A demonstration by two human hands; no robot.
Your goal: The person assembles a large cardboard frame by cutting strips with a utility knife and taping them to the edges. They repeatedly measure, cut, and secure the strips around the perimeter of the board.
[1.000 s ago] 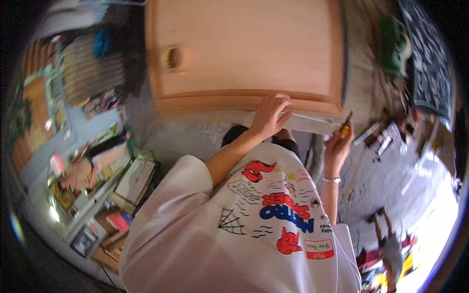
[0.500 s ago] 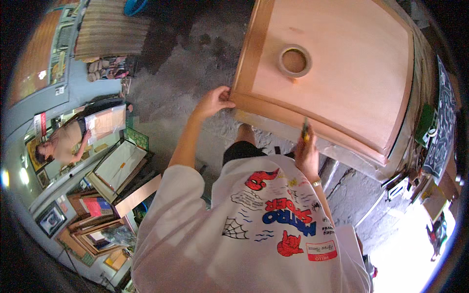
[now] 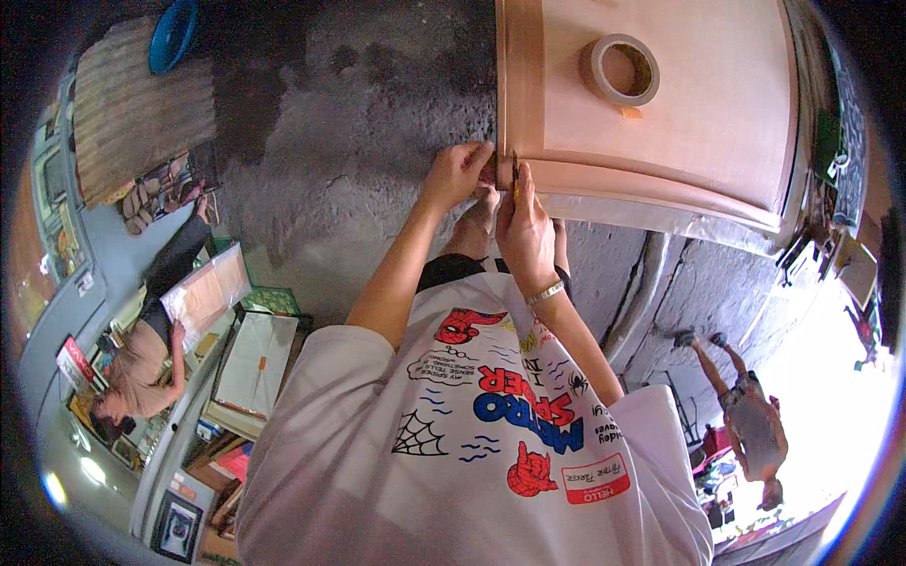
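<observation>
A large pale tan panel [image 3: 675,80] lies in front of me, bordered by strips of brown tape [image 3: 651,181]. Its near left corner is between my hands. My left hand [image 3: 460,175] is closed in a pinch just outside that corner; what its fingers hold is hard to make out. In my right hand [image 3: 528,231] is a slim cutter knife [image 3: 516,179], yellow and dark, its blade pointing away from me over the tape at the corner. A roll of brown tape [image 3: 593,71] rests on the panel, with a short loose end showing.
Grey rough floor [image 3: 349,141] spreads left of the panel. At far left, a person [image 3: 146,363] holds a wrapped flat package [image 3: 208,292] near stacked frames. A blue basin [image 3: 172,38] is at upper left. Another person [image 3: 752,424] stands at lower right by a bright opening.
My right hand has moved left with the cutter knife, from the panel's near edge to its corner. My left hand remains by that corner. The view has shifted, and a second person now shows.
</observation>
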